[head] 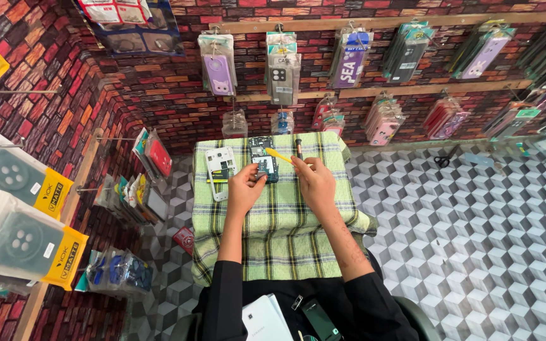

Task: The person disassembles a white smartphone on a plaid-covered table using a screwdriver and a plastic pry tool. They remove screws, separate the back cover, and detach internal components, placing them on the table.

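In the head view, an opened phone (264,159) with bare inner parts is steadied at its lower edge by the bent fingers of the left hand (245,187). A yellow pry tool (279,155) is pinched in the right hand (314,183), its tip touching the phone. The white back cover (220,165) is already removed and lies just left of the fingers; the inner work seems unfinished. A dark screwdriver (298,148) lies beyond the right fingertips. Everything rests on a green checked cloth (279,233), and packaged cases hang on the brick-pattern wall (178,95).
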